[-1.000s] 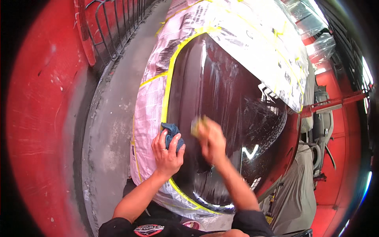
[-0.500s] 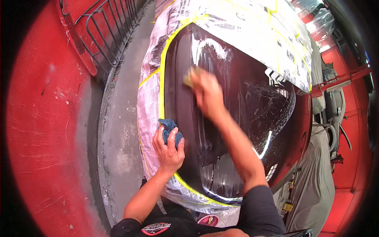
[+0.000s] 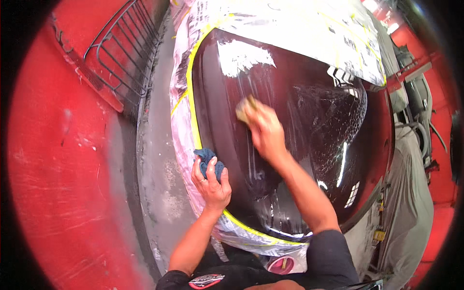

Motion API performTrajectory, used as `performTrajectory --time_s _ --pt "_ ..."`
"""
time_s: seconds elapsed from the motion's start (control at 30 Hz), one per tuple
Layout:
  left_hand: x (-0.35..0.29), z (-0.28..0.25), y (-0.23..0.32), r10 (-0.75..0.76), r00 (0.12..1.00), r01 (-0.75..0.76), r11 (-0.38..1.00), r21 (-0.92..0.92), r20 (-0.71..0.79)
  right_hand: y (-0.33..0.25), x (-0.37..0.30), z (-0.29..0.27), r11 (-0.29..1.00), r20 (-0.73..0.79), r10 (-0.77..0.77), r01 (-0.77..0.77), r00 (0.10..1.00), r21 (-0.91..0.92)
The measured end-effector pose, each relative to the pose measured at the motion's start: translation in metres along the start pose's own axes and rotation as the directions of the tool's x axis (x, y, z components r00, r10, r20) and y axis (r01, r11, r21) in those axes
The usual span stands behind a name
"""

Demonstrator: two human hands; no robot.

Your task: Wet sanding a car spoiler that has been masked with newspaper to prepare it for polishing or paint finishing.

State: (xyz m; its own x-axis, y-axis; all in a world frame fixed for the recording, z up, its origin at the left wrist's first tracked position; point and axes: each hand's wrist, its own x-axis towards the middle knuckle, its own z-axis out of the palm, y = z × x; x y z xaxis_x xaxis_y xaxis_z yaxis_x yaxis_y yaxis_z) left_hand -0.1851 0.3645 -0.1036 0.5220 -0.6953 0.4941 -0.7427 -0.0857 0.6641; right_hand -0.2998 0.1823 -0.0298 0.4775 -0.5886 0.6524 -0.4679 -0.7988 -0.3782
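Observation:
A dark maroon, wet and glossy car panel (image 3: 285, 77), which looks like a hood, fills the middle of the view, with whitish runs and reflections on it. My right hand (image 3: 267, 133) is closed on a small tan sponge-like pad (image 3: 243, 111), pressed to the left-centre part of the panel; motion blurs it somewhat. Near the panel's left edge, my left hand (image 3: 212, 188) grips a crumpled dark blue cloth (image 3: 205, 155). That cloth rests partly over the yellow masking tape (image 3: 190, 92) edging the panel.
Printed masking paper (image 3: 290, 26) covers the bodywork beyond the panel, and wrinkled plastic sheeting (image 3: 180, 130) hangs along its left. A pink bucket (image 3: 278, 265) stands close to my body. Left are a metal rack (image 3: 118, 53) and red wall (image 3: 63, 169); right, a grey cover (image 3: 406, 193).
My right hand with the pad has moved a little nearer and to the right across the panel. My left hand keeps its grip on the cloth. The view has shifted slightly.

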Motion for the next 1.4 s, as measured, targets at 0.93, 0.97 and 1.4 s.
performTrajectory --time_s 0.93,0.97,1.4 --pt "-0.002 0.004 -0.002 0.001 1.0 -0.001 1.0 0.025 0.004 -0.007 -0.04 0.002 0.993 -0.135 0.091 -0.1 0.987 -0.061" --pt "0.0 0.0 -0.002 0.011 1.0 -0.011 1.0 0.023 -0.005 -0.025 -0.072 -0.007 0.982 -0.091 0.165 -0.173 0.982 -0.078" --pt "0.0 0.0 0.004 -0.011 1.0 0.011 1.0 0.003 0.004 -0.03 -0.035 0.006 0.972 -0.151 0.208 -0.222 0.966 -0.076"
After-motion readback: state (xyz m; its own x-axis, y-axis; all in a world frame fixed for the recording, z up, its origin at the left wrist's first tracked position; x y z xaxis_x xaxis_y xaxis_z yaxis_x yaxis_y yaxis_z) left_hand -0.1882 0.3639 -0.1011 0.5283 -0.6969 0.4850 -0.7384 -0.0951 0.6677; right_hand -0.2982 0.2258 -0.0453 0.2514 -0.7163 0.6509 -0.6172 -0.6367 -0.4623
